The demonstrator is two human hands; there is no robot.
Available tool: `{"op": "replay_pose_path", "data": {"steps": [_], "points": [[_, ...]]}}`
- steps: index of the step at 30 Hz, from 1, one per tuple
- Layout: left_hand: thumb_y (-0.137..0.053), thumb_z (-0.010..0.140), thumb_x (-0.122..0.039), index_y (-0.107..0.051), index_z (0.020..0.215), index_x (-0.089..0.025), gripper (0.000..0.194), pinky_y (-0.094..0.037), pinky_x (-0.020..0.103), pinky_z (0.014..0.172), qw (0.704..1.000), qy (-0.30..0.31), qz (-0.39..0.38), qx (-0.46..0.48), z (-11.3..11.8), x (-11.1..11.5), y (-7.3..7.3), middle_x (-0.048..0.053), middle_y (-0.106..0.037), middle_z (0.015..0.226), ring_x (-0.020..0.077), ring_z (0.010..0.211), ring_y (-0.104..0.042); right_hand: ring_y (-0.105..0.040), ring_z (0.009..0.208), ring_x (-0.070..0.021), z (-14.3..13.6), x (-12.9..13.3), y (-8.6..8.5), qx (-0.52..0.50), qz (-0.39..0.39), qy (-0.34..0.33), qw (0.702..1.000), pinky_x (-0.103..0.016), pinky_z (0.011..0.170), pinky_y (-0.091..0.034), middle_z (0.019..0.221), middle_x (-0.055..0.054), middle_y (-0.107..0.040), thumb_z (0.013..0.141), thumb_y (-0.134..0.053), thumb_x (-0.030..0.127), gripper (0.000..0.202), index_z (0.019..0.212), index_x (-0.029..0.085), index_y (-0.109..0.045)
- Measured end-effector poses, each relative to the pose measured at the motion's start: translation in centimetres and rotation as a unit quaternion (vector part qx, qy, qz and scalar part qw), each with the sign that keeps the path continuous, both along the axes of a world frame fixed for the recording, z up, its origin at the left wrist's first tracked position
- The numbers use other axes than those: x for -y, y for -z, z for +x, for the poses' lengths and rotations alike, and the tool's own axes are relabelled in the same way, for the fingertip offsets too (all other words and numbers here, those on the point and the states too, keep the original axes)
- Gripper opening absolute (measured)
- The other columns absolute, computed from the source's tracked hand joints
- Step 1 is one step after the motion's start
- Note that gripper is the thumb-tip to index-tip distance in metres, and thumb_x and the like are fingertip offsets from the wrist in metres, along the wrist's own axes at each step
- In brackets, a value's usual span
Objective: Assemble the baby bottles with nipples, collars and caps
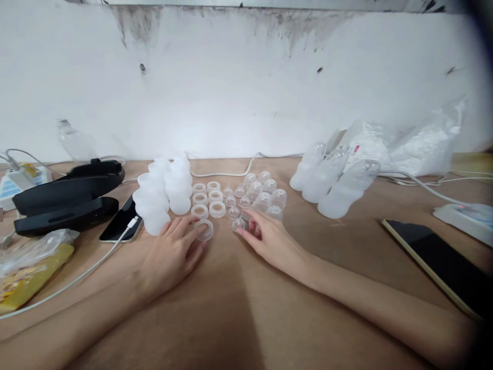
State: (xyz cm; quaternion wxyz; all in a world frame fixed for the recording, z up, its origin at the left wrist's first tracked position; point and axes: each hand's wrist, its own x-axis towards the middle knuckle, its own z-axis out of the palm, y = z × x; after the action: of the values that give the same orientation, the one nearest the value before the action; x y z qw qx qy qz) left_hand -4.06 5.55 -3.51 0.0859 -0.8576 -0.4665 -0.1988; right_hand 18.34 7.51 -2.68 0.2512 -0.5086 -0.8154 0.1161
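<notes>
By the bench (231, 303)'s back edge, three bottles (318, 177) look done; bare bottles (179, 194) are left. Left hand (172, 250) pinches a ring (209, 231), right hand (274, 240) a nipple (237, 225).

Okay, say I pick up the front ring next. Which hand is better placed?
Probably your left hand: its fingertips are already at the front ring. Your right hand is farther off, at the front teat.

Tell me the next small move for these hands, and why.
Probably bring the front clear nipple toward the front ring: the right hand is at the nipple, the left hand at the ring, and the two pieces lie apart.
</notes>
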Motion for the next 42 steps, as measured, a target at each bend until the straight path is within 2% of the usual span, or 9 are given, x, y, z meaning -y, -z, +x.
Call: {"op": "replay_pose_path", "data": {"steps": [5, 11, 14, 17, 21, 24, 26, 37, 42], "points": [[-0.045, 0.086, -0.027, -0.055, 0.105, -0.025, 0.022, -0.044, 0.038, 0.082, 0.998, 0.024, -0.013, 0.048, -0.4, -0.4, 0.8, 0.006, -0.052, 0.115, 0.0222, 0.101, -0.053, -0.053, 0.065, -0.0149, -0.1, -0.9, 0.6, 0.005, 0.02, -0.014, 1.0, -0.031, 0.064, -0.047, 0.075, -0.004, -0.056, 0.081, -0.051, 0.02, 0.015, 0.092, 0.015, -0.059], [-0.052, 0.08, -0.031, -0.051, 0.104, -0.021, 0.025, -0.049, 0.032, 0.07, 0.986, 0.041, -0.115, 0.111, 0.8, -1.3, 0.2, 0.004, -0.054, 0.098, 0.0186, 0.082, -0.058, -0.057, 0.077, -0.0136, -0.1, 0.1, 1.0, -0.053, 0.113, -0.098, 0.987, -0.03, 0.071, -0.05, 0.1, -0.009, -0.049, 0.086, -0.045, 0.021, 0.02, 0.102, 0.017, -0.055], [-0.055, 0.078, -0.028, -0.043, 0.117, -0.02, 0.042, -0.048, 0.034, 0.078, 0.978, 0.051, -0.142, 0.146, 1.6, -1.2, -0.4, 0.006, -0.051, 0.103, 0.0203, 0.09, -0.055, -0.056, 0.095, -0.0176, -0.2, 0.6, 0.7, -0.079, 0.163, -0.132, 0.975, -0.033, 0.079, -0.05, 0.112, -0.012, -0.046, 0.086, -0.044, 0.02, 0.022, 0.106, 0.018, -0.053], [-0.054, 0.079, -0.022, -0.046, 0.116, -0.022, 0.038, -0.045, 0.034, 0.086, 0.965, 0.083, -0.149, 0.199, 1.7, -1.0, -0.6, 0.006, -0.046, 0.11, 0.0198, 0.099, -0.051, -0.054, 0.102, -0.0169, -0.1, 0.7, 0.5, -0.119, 0.185, -0.161, 0.962, -0.033, 0.086, -0.048, 0.109, -0.008, -0.053, 0.086, -0.042, 0.014, 0.026, 0.11, 0.021, -0.049], [-0.055, 0.076, -0.015, -0.046, 0.105, -0.022, 0.031, -0.047, 0.031, 0.086, 0.891, 0.112, -0.22, 0.382, 1.4, -1.1, -0.3, 0.005, -0.045, 0.115, 0.0174, 0.104, -0.052, -0.058, 0.095, -0.0155, 0.1, 0.5, 0.7, -0.183, 0.193, -0.128, 0.955, -0.031, 0.082, -0.049, 0.101, -0.004, -0.059, 0.083, -0.047, 0.012, 0.029, 0.109, 0.024, -0.05], [-0.058, 0.075, -0.016, -0.04, 0.104, -0.021, 0.034, -0.048, 0.033, 0.085, 0.8, 0.101, -0.331, 0.491, 1.3, -1.6, -0.2, 0.005, -0.052, 0.11, 0.0172, 0.103, -0.055, -0.063, 0.079, -0.0139, 0.2, 0.4, 0.9, -0.243, 0.13, -0.065, 0.959, -0.03, 0.075, -0.052, 0.092, -0.002, -0.063, 0.08, -0.054, 0.017, 0.032, 0.11, 0.024, -0.049], [-0.062, 0.072, -0.017, -0.042, 0.104, -0.018, 0.037, -0.048, 0.032, 0.086, 0.773, 0.089, -0.364, 0.513, 1.3, -1.9, -0.1, 0.006, -0.054, 0.11, 0.019, 0.105, -0.054, -0.064, 0.075, -0.0141, 0.2, 0.2, 1.0, -0.275, 0.077, -0.041, 0.957, -0.031, 0.075, -0.052, 0.085, -0.001, -0.064, 0.078, -0.056, 0.019, 0.03, 0.108, 0.024, -0.051], [-0.067, 0.067, -0.019, -0.045, 0.091, -0.017, 0.033, -0.045, 0.035, 0.09, 0.757, 0.077, -0.399, 0.511, 1.2, -2.2, -0.2, 0.005, -0.059, 0.11, 0.0205, 0.105, -0.056, -0.066, 0.076, -0.0153, 0.0, 0.1, 0.9, -0.302, 0.008, -0.031, 0.953, -0.032, 0.076, -0.053, 0.082, -0.001, -0.065, 0.078, -0.055, 0.019, 0.035, 0.113, 0.024, -0.054], [-0.066, 0.068, -0.017, -0.045, 0.092, -0.017, 0.032, -0.048, 0.037, 0.089, 0.762, 0.091, -0.399, 0.502, 1.6, -2.2, -0.5, 0.005, -0.059, 0.11, 0.0213, 0.104, -0.057, -0.064, 0.076, -0.0142, 0.0, 0.0, 0.9, -0.251, 0.168, -0.031, 0.953, -0.029, 0.075, -0.052, 0.084, -0.001, -0.068, 0.077, -0.059, 0.018, 0.027, 0.103, 0.024, -0.06]]}}
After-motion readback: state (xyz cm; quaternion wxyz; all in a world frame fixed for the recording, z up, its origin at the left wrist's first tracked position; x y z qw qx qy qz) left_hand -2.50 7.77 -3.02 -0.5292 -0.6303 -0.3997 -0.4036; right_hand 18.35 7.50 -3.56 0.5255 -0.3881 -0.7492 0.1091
